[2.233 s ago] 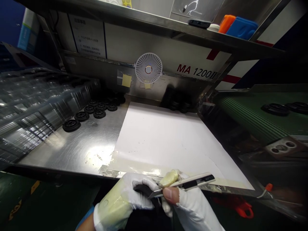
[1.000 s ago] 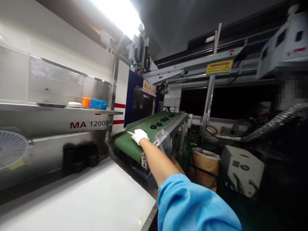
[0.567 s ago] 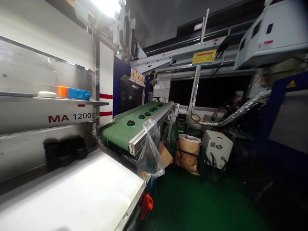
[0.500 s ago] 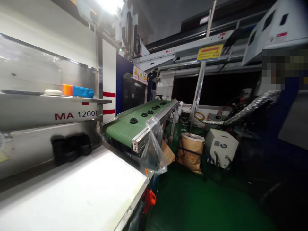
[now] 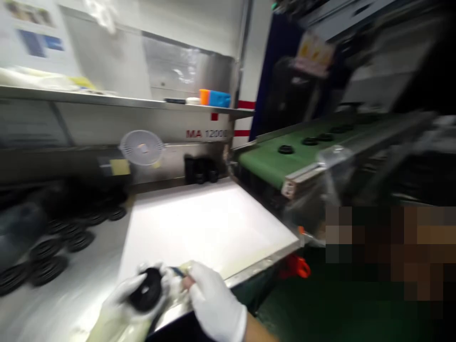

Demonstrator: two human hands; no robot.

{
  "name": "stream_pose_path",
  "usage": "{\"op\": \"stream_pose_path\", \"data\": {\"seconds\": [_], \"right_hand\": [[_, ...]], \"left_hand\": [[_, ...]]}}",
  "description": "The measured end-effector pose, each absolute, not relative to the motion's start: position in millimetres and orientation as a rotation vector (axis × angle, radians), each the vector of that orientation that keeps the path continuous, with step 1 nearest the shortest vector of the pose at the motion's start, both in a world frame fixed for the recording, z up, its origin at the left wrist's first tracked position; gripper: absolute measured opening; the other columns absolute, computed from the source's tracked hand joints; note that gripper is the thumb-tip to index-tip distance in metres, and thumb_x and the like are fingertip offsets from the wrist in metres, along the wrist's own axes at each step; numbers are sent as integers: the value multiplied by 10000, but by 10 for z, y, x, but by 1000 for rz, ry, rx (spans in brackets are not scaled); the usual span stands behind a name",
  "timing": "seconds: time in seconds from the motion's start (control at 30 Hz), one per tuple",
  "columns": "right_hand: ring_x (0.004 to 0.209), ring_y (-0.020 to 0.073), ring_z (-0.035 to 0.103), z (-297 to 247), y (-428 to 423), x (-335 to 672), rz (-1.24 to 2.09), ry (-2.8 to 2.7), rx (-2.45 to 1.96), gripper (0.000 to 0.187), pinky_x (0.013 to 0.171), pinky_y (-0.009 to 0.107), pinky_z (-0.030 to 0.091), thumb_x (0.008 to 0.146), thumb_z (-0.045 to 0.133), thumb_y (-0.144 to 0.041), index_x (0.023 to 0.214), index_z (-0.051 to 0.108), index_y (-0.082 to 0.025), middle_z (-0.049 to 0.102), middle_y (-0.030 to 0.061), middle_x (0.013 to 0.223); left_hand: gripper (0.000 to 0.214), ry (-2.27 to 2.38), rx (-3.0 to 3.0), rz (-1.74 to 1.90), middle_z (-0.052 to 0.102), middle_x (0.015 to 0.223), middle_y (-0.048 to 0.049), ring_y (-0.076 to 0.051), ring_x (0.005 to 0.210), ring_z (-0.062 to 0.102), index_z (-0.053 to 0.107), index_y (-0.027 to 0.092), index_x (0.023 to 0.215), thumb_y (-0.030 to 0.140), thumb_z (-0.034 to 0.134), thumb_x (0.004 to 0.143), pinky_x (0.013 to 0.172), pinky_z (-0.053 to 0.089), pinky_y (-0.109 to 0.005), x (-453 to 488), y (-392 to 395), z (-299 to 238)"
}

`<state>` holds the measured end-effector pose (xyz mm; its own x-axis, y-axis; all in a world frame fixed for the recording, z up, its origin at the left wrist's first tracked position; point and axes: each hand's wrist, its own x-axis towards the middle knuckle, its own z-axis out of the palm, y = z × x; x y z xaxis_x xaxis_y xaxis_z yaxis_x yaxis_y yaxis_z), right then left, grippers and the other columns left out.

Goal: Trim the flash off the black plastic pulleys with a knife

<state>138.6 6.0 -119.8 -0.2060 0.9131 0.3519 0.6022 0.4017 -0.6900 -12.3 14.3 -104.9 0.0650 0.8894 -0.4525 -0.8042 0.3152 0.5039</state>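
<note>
In a white glove, my left hand (image 5: 121, 304) is closed around a black ring-shaped part (image 5: 146, 290), its round face turned up with a small hole in the middle. Close to its right, my white-gloved right hand (image 5: 213, 301) has its fingers pinched on a thin dark-blue tool (image 5: 177, 272). A bare fingertip shows at the glove's end. The tool's tip is blurred, so whether it touches the black part I cannot tell. Both hands are over the near edge of a bright white work surface (image 5: 199, 228).
Several black round parts (image 5: 48, 268) lie on the metal table at left. More ride a green conveyor belt (image 5: 263, 164) at right. A small white fan (image 5: 142, 148) stands behind. Above runs a shelf with a blue and orange box (image 5: 215, 98). Orange handles (image 5: 301, 266) hang at the table's right edge.
My view has swung left, so the conveyor now sits farther right. Both gloved hands, with the black part and the tool, have come into view, as have the left table and fan.
</note>
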Motion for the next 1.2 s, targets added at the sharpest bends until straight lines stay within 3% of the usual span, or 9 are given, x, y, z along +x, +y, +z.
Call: {"op": "stream_pose_path", "data": {"seconds": [0.07, 0.13, 0.3, 0.6, 0.9, 1.07, 1.2], "right_hand": [[672, 153, 573, -1237, 34, 1364, 528, -1907, -1346, 204, 615, 249, 424, 843, 367, -198, 836, 569, -225, 624, 4, 742], [675, 159, 570, -1262, 25, 1314, 529, -1952, -1351, 204, 615, 257, 404, 881, 369, -274, 824, 561, -233, 620, 6, 738], [652, 155, 566, -1251, 41, 1179, 490, -2128, -1394, 243, 572, 262, 339, 918, 341, -321, 794, 533, -238, 618, -9, 721], [604, 158, 546, -1220, 56, 1101, 213, -2252, -1491, 269, 524, 282, 265, 937, 292, -347, 774, 484, -255, 601, -34, 694], [589, 150, 532, -1334, -45, 1044, 241, -2211, -1533, 268, 528, 291, 247, 938, 289, -346, 778, 485, -259, 589, -42, 680], [570, 148, 514, -1389, -100, 991, 320, -2168, -1511, 250, 522, 287, 248, 929, 306, -349, 780, 489, -267, 585, -47, 669], [588, 151, 525, -1388, -79, 982, 342, -2126, -1487, 292, 535, 283, 276, 937, 276, -370, 786, 499, -258, 593, -33, 683]], "left_hand": [[129, 783, 97, 1345, 619, 835, -68, -205, 808, 608, 573, 148, 791, 58, 586, 699, 665, 527, -346, -194, 143, -1062], [64, 748, 137, 1396, 605, 765, -47, -175, 739, 598, 571, 151, 758, 116, 605, 716, 631, 519, -308, -208, 162, -1064], [110, 630, 222, 1512, 568, 685, -15, -134, 642, 560, 604, 153, 826, 157, 601, 716, 651, 499, -284, -159, 123, -1048], [115, 626, 387, 1620, 583, 674, -13, -132, 662, 563, 626, 152, 830, 167, 565, 734, 713, 468, -262, -149, 73, -1104], [145, 737, 428, 1693, 595, 685, -25, -157, 673, 593, 620, 145, 837, 217, 594, 713, 706, 488, -306, -103, 104, -1131], [154, 706, 416, 1745, 599, 698, -16, -146, 709, 598, 619, 142, 874, 176, 591, 725, 800, 480, -318, -92, 162, -1207], [270, 637, 293, 1671, 635, 856, -68, -190, 853, 608, 610, 138, 1003, 164, 558, 739, 873, 459, -367, -127, 171, -1182]]}}
